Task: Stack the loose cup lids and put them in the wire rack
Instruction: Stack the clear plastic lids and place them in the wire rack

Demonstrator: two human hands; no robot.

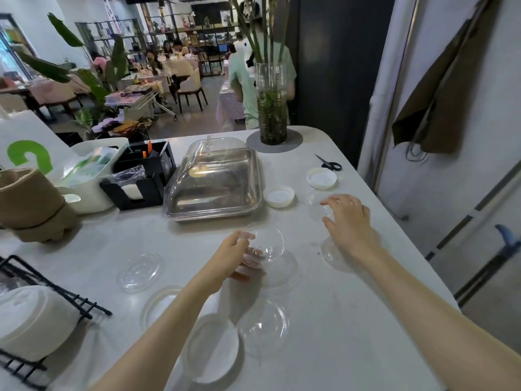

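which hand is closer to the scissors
Right. The right hand is on the table just in front of the scissors, reaching over a clear lid. The left hand is farther back toward the table's middle, holding a clear dome lid.

Wire rack (42, 289) cut off by left and bottom edges; white stack (31, 320) inside runs past frame, item count unreadable. Right hand (348, 221) covers part of clear lid (317, 207); grip unclear. Second clear lid (334, 253) half hidden under right wrist. Both forearms leave frame at bottom. Diners in background too blurred to make out.
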